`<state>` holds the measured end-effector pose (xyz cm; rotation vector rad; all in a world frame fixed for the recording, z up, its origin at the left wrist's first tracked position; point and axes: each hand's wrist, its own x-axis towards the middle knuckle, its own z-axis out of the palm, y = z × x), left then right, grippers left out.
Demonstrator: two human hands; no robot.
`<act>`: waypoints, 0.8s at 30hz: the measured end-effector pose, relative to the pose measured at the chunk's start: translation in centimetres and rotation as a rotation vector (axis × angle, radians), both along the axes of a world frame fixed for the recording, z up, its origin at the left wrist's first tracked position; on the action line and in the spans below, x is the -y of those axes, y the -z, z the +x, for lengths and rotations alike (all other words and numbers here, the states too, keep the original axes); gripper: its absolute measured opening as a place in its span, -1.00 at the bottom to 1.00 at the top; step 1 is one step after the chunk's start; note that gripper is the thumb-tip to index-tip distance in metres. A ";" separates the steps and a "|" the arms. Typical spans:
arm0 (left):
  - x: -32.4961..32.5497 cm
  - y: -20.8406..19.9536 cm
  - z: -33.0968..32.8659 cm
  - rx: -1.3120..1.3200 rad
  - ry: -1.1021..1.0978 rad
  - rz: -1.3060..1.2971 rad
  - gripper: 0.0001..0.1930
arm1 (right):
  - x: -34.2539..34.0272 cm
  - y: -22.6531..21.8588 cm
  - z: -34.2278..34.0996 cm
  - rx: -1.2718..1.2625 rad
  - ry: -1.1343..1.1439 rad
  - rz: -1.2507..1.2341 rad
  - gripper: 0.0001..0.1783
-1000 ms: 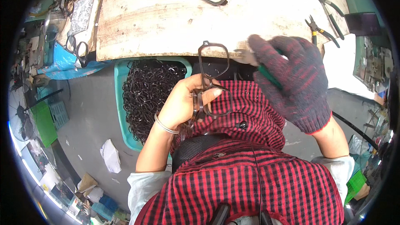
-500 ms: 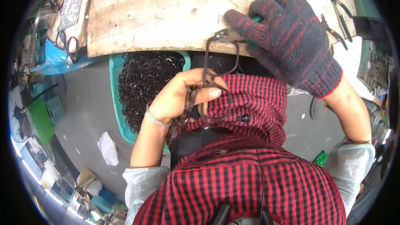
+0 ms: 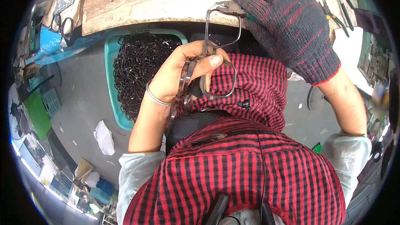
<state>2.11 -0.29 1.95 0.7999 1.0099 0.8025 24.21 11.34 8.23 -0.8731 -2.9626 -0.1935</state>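
My bare left hand [image 3: 177, 68] pinches a dark eyeglass frame [image 3: 234, 81] at its bridge between thumb and fingers, the rims running up and down. Several brown translucent strips [image 3: 183, 85], like frame parts, hang in the same palm. In a dark grey and red knitted glove, my right hand [image 3: 296, 33] is wrapped round green-handled pliers, mostly hidden by the glove. The metal jaws of the pliers [image 3: 227, 7] are at the frame's upper corner, over the edge of the wooden bench [image 3: 146, 4].
Below the bench, a teal tray [image 3: 109, 71] holds a heap of thin black curled pieces [image 3: 141, 71]. Two more pliers [image 3: 341, 4] lie at the bench's right side. Blue plastic [image 3: 50, 43] hangs at the left. White paper [image 3: 104, 137] lies on the grey floor.
The pliers' jaws now sit further onto the frame's upper corner. Both hands and the frame appear higher in the picture. Another eyeglass frame at the top edge has left view.
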 end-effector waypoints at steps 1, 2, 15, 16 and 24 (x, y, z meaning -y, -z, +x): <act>0.0 -0.2 0.3 -0.013 -0.009 -0.005 -0.64 | 0.2 0.1 0.1 -0.017 0.011 0.001 -0.49; -0.1 -0.5 0.5 -0.027 -0.018 -0.011 -0.64 | 0.4 0.2 0.2 -0.035 0.022 0.002 -0.50; 0.3 -0.4 0.3 -0.005 -0.058 0.237 -0.41 | 5.0 -1.1 3.7 -0.440 0.221 -0.266 -0.39; -0.1 -0.1 -0.8 -0.026 -0.010 0.396 -0.38 | 5.9 -1.6 4.1 -0.478 0.266 -0.297 -0.40; -12.5 -8.2 -1.9 -1.156 -0.162 0.587 -0.85 | 9.6 -1.5 7.1 -0.699 0.489 -0.581 -0.34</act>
